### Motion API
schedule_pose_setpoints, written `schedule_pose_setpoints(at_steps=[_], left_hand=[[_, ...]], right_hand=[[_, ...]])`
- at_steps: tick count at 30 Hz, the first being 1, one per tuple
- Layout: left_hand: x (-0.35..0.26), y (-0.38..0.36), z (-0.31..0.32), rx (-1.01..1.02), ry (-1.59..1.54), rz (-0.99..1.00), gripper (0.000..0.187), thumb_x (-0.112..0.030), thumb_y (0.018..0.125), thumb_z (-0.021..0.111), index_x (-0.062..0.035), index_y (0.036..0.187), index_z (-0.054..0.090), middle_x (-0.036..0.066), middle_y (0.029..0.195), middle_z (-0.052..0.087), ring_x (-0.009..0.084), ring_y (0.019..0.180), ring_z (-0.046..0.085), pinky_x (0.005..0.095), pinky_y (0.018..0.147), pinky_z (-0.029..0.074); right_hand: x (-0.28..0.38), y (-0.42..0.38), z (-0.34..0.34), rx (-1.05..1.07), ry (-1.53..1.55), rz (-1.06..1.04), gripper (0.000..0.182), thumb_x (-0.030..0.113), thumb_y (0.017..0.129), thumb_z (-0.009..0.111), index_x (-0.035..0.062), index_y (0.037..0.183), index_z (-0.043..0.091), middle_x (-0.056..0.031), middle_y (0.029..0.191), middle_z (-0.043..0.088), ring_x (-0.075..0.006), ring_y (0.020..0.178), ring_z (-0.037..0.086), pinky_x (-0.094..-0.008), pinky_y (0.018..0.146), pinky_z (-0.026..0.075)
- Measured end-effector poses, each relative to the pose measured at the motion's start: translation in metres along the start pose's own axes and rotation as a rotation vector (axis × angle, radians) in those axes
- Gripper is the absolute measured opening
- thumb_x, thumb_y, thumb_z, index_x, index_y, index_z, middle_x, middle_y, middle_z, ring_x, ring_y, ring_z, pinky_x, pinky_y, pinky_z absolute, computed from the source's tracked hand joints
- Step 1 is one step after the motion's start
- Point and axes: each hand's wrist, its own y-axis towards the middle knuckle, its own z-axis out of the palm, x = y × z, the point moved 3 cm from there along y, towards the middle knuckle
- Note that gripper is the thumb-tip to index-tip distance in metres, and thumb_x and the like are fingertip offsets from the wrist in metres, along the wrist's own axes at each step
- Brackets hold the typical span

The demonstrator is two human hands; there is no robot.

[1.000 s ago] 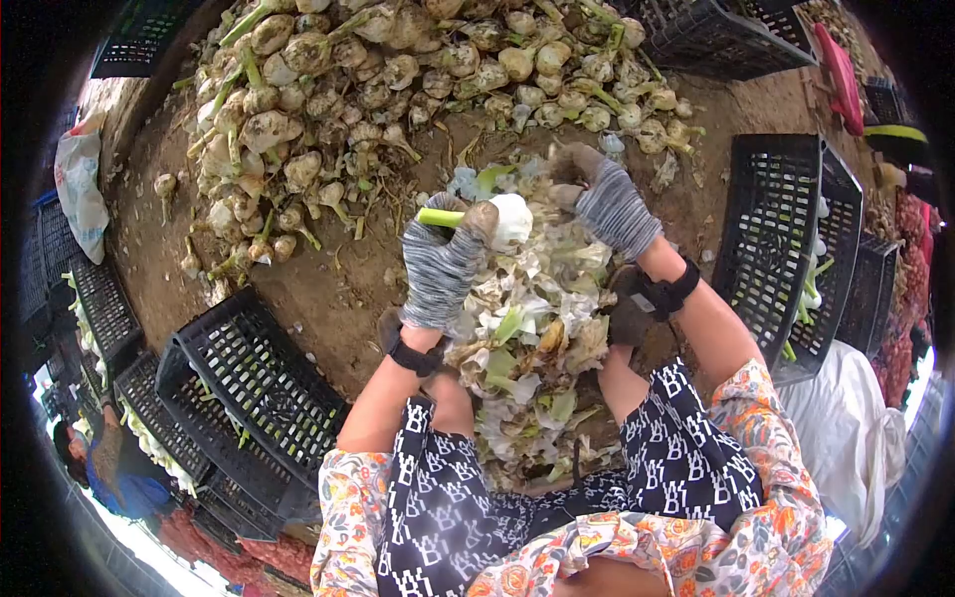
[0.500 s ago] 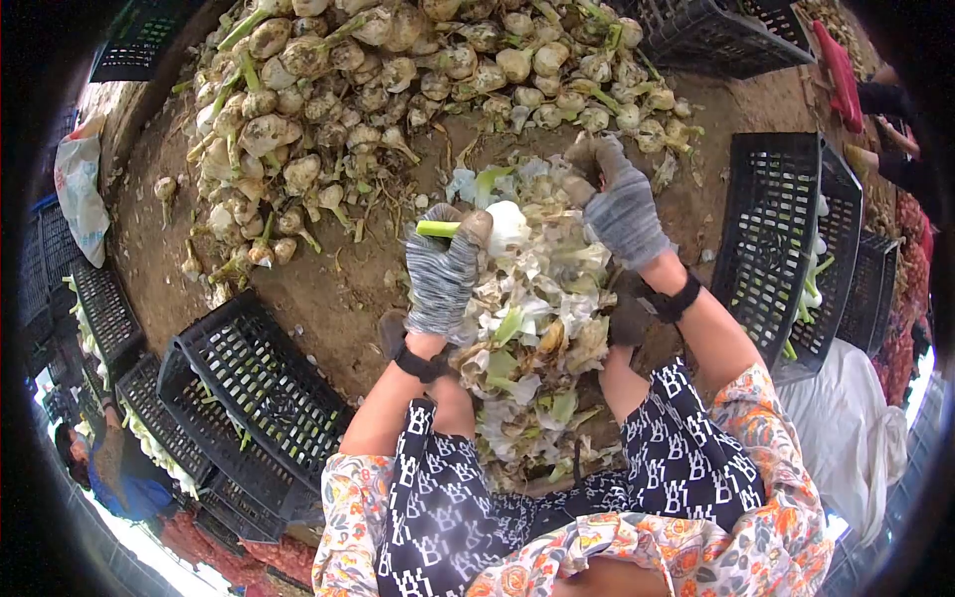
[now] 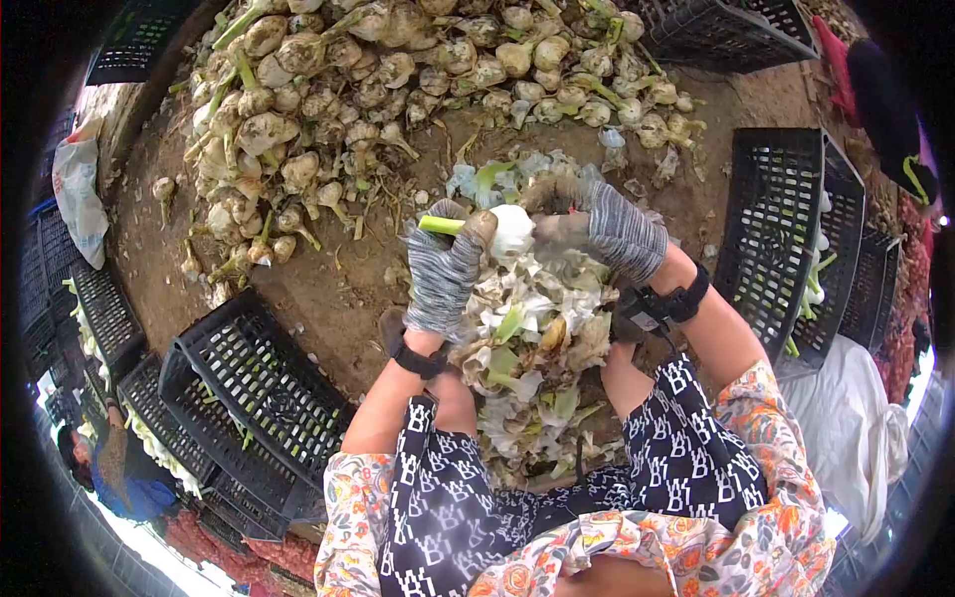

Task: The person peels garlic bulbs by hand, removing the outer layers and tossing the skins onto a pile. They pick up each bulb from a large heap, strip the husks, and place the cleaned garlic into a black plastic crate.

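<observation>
My left hand (image 3: pixel 445 269), in a grey knitted glove with dirty fingertips, is wrapped round a garlic bulb (image 3: pixel 512 231). The bulb is white and peeled clean, and its cut green stem (image 3: pixel 440 225) sticks out to the left past my thumb. At the bulb's right side is my right hand (image 3: pixel 607 229), gloved alike, its curled fingers blurred and close against the bulb. A tiny red spot shows between those fingers; what it belongs to is hidden. Beneath both hands lies a heap of papery garlic skins (image 3: pixel 537 328) between my legs.
A big pile of unpeeled garlic (image 3: pixel 398 90) covers the ground ahead. Black plastic crates stand at left (image 3: pixel 264 388), right (image 3: pixel 771 239) and upper right (image 3: pixel 726 35). A white sack (image 3: pixel 846 428) lies at right. Another person (image 3: pixel 124 468) is at far left.
My right hand has come down and left, from above the skins to the bulb's side. Some skin scraps now lie near the pile. My left hand keeps the garlic almost in place.
</observation>
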Motion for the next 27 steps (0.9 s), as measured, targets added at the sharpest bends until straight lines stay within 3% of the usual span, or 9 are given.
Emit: schedule_pose_setpoints(at_steps=[4, 7, 9, 14, 16, 19, 20, 25, 27], left_hand=[[-0.009, -0.003, -0.001, -0.057, 0.162, 0.166, 0.021, -0.018, 0.078, 0.070, -0.0050, 0.073, 0.054, -0.001, 0.061, 0.052, 0.0056, 0.056, 0.044, 0.0226, 0.050, 0.039], [-0.020, -0.010, 0.003, -0.087, 0.390, 0.318, 0.025, -0.022, 0.078, 0.070, -0.0043, 0.071, 0.054, 0.000, 0.058, 0.052, 0.0073, 0.054, 0.045, 0.0239, 0.050, 0.040], [-0.022, -0.010, 0.001, -0.113, 0.584, 0.419, 0.026, -0.023, 0.077, 0.071, -0.0043, 0.070, 0.054, 0.000, 0.058, 0.052, 0.0081, 0.053, 0.046, 0.0243, 0.050, 0.041], [-0.012, -0.014, -0.013, -0.170, -0.156, -0.099, 0.023, -0.030, 0.079, 0.066, -0.0093, 0.077, 0.055, -0.004, 0.065, 0.052, 0.0055, 0.051, 0.044, 0.0203, 0.045, 0.036], [-0.026, -0.020, -0.026, -0.220, -0.153, -0.102, 0.019, -0.026, 0.077, 0.065, -0.0098, 0.077, 0.056, -0.004, 0.068, 0.052, 0.0043, 0.057, 0.046, 0.0202, 0.049, 0.037], [-0.050, -0.042, -0.067, -0.492, 0.024, 0.097, 0.018, -0.026, 0.079, 0.060, -0.0087, 0.077, 0.056, -0.002, 0.070, 0.053, 0.0080, 0.064, 0.049, 0.0241, 0.054, 0.039], [-0.064, -0.054, -0.088, -0.608, 0.127, 0.140, 0.021, -0.028, 0.081, 0.059, -0.0074, 0.078, 0.055, 0.000, 0.071, 0.053, 0.0102, 0.064, 0.049, 0.0254, 0.054, 0.040], [-0.103, -0.158, -0.262, -1.135, 0.745, 0.158, 0.033, -0.036, 0.085, 0.055, -0.0028, 0.083, 0.056, 0.001, 0.062, 0.048, 0.0133, 0.057, 0.048, 0.0239, 0.046, 0.037], [-0.122, -0.182, -0.264, -1.280, 0.292, 0.031, 0.034, -0.036, 0.085, 0.055, -0.0017, 0.087, 0.058, 0.000, 0.058, 0.045, 0.0116, 0.051, 0.042, 0.0227, 0.043, 0.032]], right_hand=[[0.005, 0.004, 0.007, -0.146, 0.137, 0.066, 0.034, 0.024, 0.082, 0.063, -0.0017, 0.102, 0.055, -0.0097, 0.086, 0.061, -0.0179, 0.081, 0.061, -0.0286, 0.069, 0.052], [0.007, 0.005, 0.015, -0.295, -0.574, -0.214, 0.033, 0.023, 0.080, 0.063, -0.0011, 0.100, 0.056, -0.0137, 0.082, 0.061, -0.0214, 0.077, 0.060, -0.0315, 0.067, 0.049], [0.011, 0.000, 0.021, -0.358, -0.555, -0.320, 0.033, 0.024, 0.077, 0.064, 0.0002, 0.098, 0.055, -0.0165, 0.081, 0.060, -0.0247, 0.074, 0.059, -0.0338, 0.066, 0.046], [-0.022, 0.015, 0.007, -0.334, -0.792, -0.139, 0.034, 0.022, 0.076, 0.065, 0.0007, 0.100, 0.056, -0.0166, 0.087, 0.062, -0.0248, 0.079, 0.060, -0.0344, 0.070, 0.047], [-0.050, 0.027, -0.011, -0.238, -0.928, 0.014, 0.033, 0.023, 0.079, 0.061, 0.0010, 0.103, 0.056, -0.0179, 0.094, 0.061, -0.0293, 0.084, 0.060, -0.0377, 0.076, 0.047], [-0.053, 0.037, -0.036, -0.389, -1.434, -0.242, 0.035, 0.027, 0.082, 0.057, 0.0033, 0.108, 0.055, -0.0181, 0.100, 0.059, -0.0307, 0.093, 0.057, -0.0400, 0.084, 0.045], [-0.007, 0.040, -0.038, -0.282, -0.990, 0.238, 0.036, 0.028, 0.085, 0.054, 0.0062, 0.113, 0.054, -0.0186, 0.107, 0.057, -0.0318, 0.103, 0.053, -0.0399, 0.090, 0.042], [0.036, 0.075, -0.097, -0.838, -1.181, -0.337, 0.042, 0.029, 0.083, 0.055, 0.0098, 0.120, 0.050, -0.0202, 0.114, 0.053, -0.0341, 0.107, 0.050, -0.0404, 0.092, 0.040], [0.050, 0.097, -0.117, -0.874, -1.237, -0.477, 0.045, 0.028, 0.081, 0.056, 0.0093, 0.121, 0.049, -0.0205, 0.117, 0.051, -0.0349, 0.107, 0.049, -0.0410, 0.092, 0.040]])
